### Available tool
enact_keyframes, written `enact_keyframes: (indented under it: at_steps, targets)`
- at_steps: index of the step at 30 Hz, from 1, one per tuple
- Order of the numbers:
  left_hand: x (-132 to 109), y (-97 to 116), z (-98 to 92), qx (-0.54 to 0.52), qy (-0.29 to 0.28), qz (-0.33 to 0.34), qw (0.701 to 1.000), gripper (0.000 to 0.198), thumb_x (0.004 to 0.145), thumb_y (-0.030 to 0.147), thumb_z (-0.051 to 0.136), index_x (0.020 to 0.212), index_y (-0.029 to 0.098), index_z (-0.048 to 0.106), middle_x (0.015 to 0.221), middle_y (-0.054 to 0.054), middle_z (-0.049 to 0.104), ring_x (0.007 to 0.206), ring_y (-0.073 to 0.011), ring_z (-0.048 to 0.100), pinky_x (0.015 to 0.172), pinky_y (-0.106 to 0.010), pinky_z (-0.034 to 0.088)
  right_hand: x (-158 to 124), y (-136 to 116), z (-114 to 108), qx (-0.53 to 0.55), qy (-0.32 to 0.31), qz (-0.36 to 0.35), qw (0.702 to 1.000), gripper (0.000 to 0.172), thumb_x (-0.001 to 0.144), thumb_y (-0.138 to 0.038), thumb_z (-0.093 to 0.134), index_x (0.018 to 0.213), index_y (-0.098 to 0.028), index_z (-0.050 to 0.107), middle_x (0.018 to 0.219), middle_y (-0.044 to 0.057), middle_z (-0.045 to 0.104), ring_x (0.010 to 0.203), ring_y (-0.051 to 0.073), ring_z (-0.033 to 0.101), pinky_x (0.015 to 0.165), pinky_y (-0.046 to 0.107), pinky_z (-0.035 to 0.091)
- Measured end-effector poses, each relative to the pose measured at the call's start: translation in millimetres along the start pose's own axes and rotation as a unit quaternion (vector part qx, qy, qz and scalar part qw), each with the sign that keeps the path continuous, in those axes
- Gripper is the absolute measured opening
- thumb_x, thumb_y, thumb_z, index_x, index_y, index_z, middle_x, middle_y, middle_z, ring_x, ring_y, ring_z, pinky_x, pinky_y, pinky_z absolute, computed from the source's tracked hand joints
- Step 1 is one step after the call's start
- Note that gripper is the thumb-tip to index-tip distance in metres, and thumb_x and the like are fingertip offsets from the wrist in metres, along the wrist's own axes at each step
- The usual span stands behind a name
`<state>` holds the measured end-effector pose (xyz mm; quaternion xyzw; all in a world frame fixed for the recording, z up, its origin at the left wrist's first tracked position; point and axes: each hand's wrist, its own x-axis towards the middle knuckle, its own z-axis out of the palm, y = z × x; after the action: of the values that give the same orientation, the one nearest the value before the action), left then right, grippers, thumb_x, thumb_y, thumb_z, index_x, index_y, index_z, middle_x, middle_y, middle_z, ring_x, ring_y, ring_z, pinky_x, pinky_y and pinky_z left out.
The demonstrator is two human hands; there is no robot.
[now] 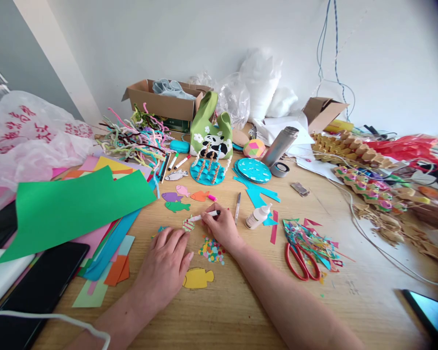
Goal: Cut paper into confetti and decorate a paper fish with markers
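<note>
My right hand (221,226) pinches a white marker (200,217) with a black end. The marker's left end is at a small paper fish (188,224) with red and green stripes. Lying flat on the table, my left hand (170,257) has its fingertips at this fish's lower left edge; they partly hide a blue paper piece (159,231). Between the hands is a pile of coloured paper dots (211,250). A yellow paper fish (198,278) lies close to my left thumb. Beyond the hands are purple (172,197), green (177,206), orange (199,195) and pink (183,190) paper fish.
A white glue bottle (258,217) and a pen (237,208) stand and lie right of my hand. Red-handled scissors (302,262) lie by paper scraps (314,240). Coloured paper sheets (83,204) cover the left side. Behind are blue discs (253,170), a steel flask (281,146) and a green panda bag (210,131).
</note>
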<state>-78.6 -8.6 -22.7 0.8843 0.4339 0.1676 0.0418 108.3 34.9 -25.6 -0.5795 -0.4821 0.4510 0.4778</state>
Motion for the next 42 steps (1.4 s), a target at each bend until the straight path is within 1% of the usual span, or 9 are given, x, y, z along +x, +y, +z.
enact_keyframes:
  at_steps: [4,8,15,19,26,32,37,42]
  targets:
    - [0.0,0.0,0.9,0.001,-0.002,0.0,1.0,0.036,0.095,0.029,0.044,0.124,0.013,0.058,0.122,-0.011,0.062,0.115,-0.0286,0.048,0.098,-0.048,0.044,-0.7,-2.3,-0.2,-0.009,-0.001,0.006,1.0,0.014,0.074,-0.031,0.06,0.072,-0.022,0.049,0.051,-0.003,0.059,0.04,0.012,0.044,0.04,0.023,0.031]
    - [-0.3,-0.7,1.8,0.0,-0.002,-0.002,1.0,0.036,0.095,0.029,0.044,0.124,0.012,0.058,0.122,-0.011,0.062,0.114,-0.0288,0.048,0.097,-0.049,0.044,-0.6,-2.8,-0.3,-0.008,0.005,0.008,1.0,0.014,0.073,-0.033,0.059,0.072,-0.022,0.05,0.051,-0.003,0.058,0.039,0.011,0.043,0.04,0.023,0.031]
    - [0.2,-1.0,0.6,-0.004,0.002,-0.002,1.0,0.035,0.094,0.028,0.046,0.124,0.015,0.059,0.121,-0.01,0.062,0.113,-0.0278,0.049,0.098,-0.047,0.045,-0.5,-3.2,-1.0,-0.026,-0.004,0.009,1.0,0.012,0.071,-0.029,0.059,0.072,-0.021,0.05,0.051,-0.003,0.059,0.04,0.011,0.044,0.041,0.022,0.033]
    - [0.5,-0.1,-0.1,0.001,0.01,-0.001,1.0,0.035,0.094,0.029,0.046,0.123,0.016,0.059,0.12,-0.01,0.063,0.113,-0.028,0.05,0.098,-0.047,0.045,-0.8,-5.1,0.0,-0.015,0.001,0.013,1.0,0.014,0.072,-0.032,0.058,0.072,-0.021,0.05,0.05,-0.003,0.059,0.039,0.011,0.044,0.039,0.022,0.032]
    - [-0.4,-0.9,1.1,0.0,-0.004,0.0,1.0,0.036,0.094,0.029,0.046,0.124,0.013,0.058,0.122,-0.011,0.062,0.114,-0.0284,0.048,0.098,-0.048,0.045,-1.0,-6.0,-1.1,-0.017,-0.005,0.012,1.0,0.013,0.07,-0.03,0.058,0.071,-0.021,0.05,0.05,-0.003,0.059,0.04,0.01,0.044,0.04,0.022,0.032]
    - [-0.2,-1.0,1.4,-0.003,0.001,-0.002,1.0,0.036,0.094,0.028,0.045,0.125,0.013,0.058,0.122,-0.011,0.062,0.114,-0.0282,0.048,0.098,-0.048,0.044,-0.6,-4.8,-0.2,-0.009,0.003,0.009,1.0,0.013,0.071,-0.031,0.058,0.072,-0.021,0.05,0.05,-0.004,0.059,0.039,0.01,0.043,0.039,0.021,0.031]
    - [-0.2,-1.0,1.5,-0.003,0.0,0.0,1.0,0.036,0.094,0.029,0.046,0.125,0.013,0.058,0.123,-0.011,0.062,0.114,-0.0281,0.048,0.098,-0.047,0.045,0.0,-3.4,-1.2,-0.013,-0.005,0.012,1.0,0.011,0.07,-0.029,0.057,0.072,-0.021,0.049,0.049,-0.004,0.058,0.039,0.01,0.043,0.04,0.021,0.032]
    - [-0.4,-1.0,0.9,-0.003,0.002,-0.001,1.0,0.036,0.094,0.029,0.046,0.124,0.014,0.058,0.122,-0.01,0.062,0.114,-0.0278,0.049,0.098,-0.047,0.045,-0.4,-4.7,-0.8,-0.011,0.004,0.011,1.0,0.011,0.071,-0.03,0.057,0.071,-0.021,0.05,0.05,-0.004,0.059,0.039,0.01,0.043,0.04,0.022,0.031]
